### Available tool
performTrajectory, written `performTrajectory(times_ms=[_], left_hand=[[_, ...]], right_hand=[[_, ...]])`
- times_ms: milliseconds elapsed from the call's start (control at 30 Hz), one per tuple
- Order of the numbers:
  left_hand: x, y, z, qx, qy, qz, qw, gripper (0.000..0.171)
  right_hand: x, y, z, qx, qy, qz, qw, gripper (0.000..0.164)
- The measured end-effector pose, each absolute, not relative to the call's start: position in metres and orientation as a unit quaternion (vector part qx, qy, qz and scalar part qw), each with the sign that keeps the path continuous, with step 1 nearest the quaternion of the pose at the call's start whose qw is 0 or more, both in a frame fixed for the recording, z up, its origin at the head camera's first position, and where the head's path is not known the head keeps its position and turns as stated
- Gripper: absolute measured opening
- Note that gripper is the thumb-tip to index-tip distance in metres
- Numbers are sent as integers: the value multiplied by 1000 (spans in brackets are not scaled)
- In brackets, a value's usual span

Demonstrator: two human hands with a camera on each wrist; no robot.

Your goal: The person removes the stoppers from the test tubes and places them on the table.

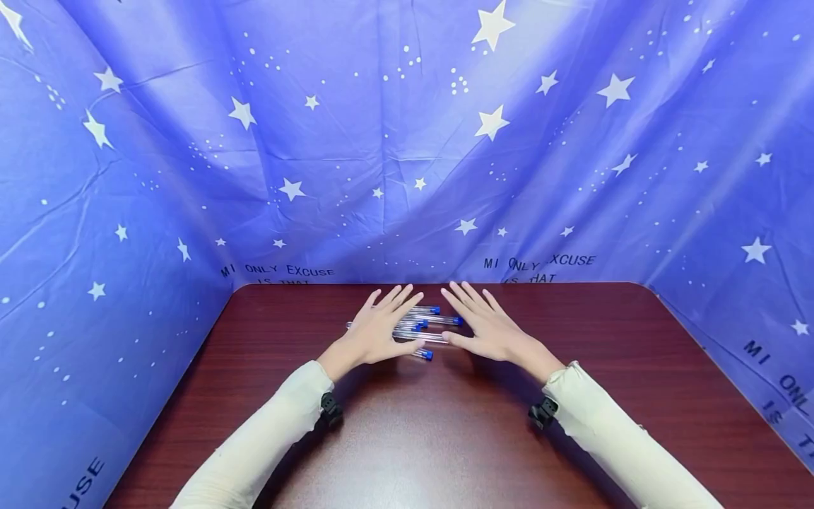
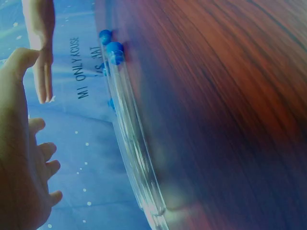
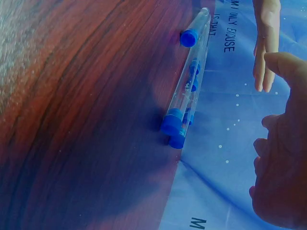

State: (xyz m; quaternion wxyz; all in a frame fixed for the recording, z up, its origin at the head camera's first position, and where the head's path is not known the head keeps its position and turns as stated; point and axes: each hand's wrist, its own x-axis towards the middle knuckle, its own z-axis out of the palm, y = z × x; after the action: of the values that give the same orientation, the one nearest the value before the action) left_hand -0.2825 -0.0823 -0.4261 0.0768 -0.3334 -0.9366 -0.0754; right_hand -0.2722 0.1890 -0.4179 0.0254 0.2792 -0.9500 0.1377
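Several slim clear test tubes (image 1: 439, 338) with blue caps lie in a loose pile on the table, most caps pointing right. Over the left part of the pile, my left hand (image 1: 375, 334) is spread palm down, hiding the tubes' far ends. My right hand (image 1: 488, 331) is spread the same way, its thumb close by the capped ends. Neither hand holds anything. In the left wrist view, a gap shows between the left hand (image 2: 19, 153) and the tubes (image 2: 129, 120). The right wrist view likewise has the right hand (image 3: 283, 158) apart from the capped tubes (image 3: 180, 103).
The pile lies on a dark red-brown wooden table (image 1: 407, 438), near its back edge. A blue cloth (image 1: 381, 141) with white stars and printed words hangs behind and on both sides. Black wrist cameras (image 1: 543, 412) sit under the pale sleeves (image 1: 610, 424).
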Motion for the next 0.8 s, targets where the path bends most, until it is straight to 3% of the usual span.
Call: performTrajectory(times_ms=[467,800], left_hand=[[-279,-104,-428,-398,-899,-49,177,74],[-274,-110,-438,-410,-890,-9,200,52]], right_hand=[[-268,175,-413,329,-923,172,104,71],[-260,162,-418,355,-918,112,139,60]])
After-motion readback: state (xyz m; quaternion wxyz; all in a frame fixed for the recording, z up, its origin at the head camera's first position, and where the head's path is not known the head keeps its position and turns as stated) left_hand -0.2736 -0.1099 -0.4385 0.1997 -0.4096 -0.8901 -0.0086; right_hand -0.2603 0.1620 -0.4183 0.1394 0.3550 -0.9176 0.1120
